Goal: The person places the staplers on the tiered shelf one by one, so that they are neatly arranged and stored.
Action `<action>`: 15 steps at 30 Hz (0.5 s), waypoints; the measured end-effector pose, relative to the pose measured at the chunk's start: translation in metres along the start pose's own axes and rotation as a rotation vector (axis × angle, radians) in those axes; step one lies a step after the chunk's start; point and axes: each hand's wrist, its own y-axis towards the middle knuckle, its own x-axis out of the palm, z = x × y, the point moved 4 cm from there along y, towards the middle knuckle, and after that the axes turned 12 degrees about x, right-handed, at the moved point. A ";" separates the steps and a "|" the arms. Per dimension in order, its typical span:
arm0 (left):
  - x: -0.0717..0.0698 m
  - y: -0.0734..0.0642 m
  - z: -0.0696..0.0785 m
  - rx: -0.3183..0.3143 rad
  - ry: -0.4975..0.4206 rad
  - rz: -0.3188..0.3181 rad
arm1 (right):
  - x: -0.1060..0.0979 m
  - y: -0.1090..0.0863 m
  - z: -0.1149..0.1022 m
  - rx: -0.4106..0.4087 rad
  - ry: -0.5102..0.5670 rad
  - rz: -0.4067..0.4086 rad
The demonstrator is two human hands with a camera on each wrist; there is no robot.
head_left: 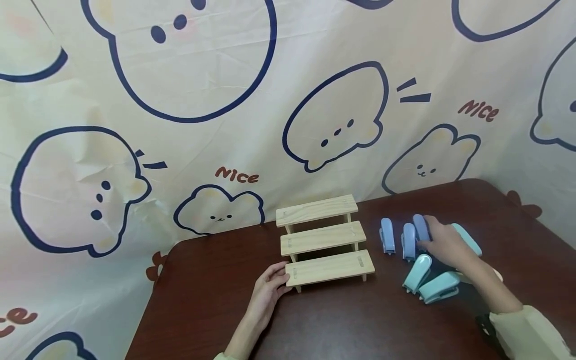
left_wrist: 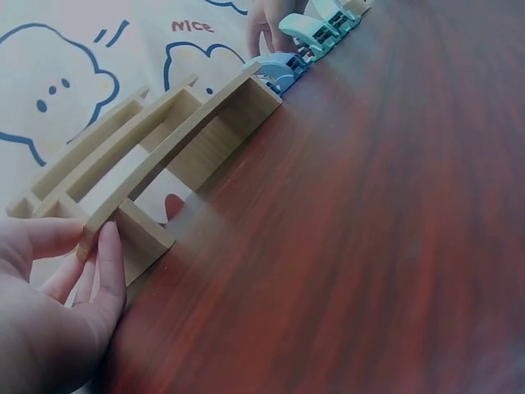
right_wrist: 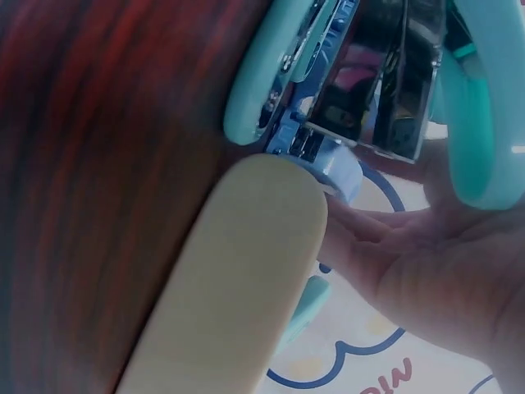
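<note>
A three-step wooden display stand (head_left: 327,268) stands on the table against the patterned cloth. My left hand (head_left: 266,295) pinches the left end of its lowest step, thumb on one face and fingers on the other, as the left wrist view shows. To the right, my right hand (head_left: 451,246) grips a purplish-blue stapler (head_left: 420,228) between thumb and fingers. Beside it stand a light blue stapler (head_left: 409,242) and another blue stapler (head_left: 387,236). In the right wrist view, a cream stapler (right_wrist: 230,279) and teal ones partly hide the fingers.
Two teal staplers, one slanted (head_left: 418,274) and one lying flatter (head_left: 438,287), are just in front of my right hand. Another teal stapler (head_left: 468,239) lies behind the wrist. A white cloth (head_left: 252,145) with cartoon outlines hangs along the back of the dark brown table (head_left: 216,270).
</note>
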 end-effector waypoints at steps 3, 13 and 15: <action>0.000 0.000 0.000 0.010 0.000 -0.001 | -0.001 0.000 -0.003 0.013 -0.022 0.023; 0.000 0.003 0.001 0.020 0.005 -0.003 | -0.003 0.014 -0.017 0.056 -0.045 0.037; 0.000 0.002 0.000 0.024 0.005 -0.004 | -0.003 0.015 -0.018 0.048 -0.038 0.041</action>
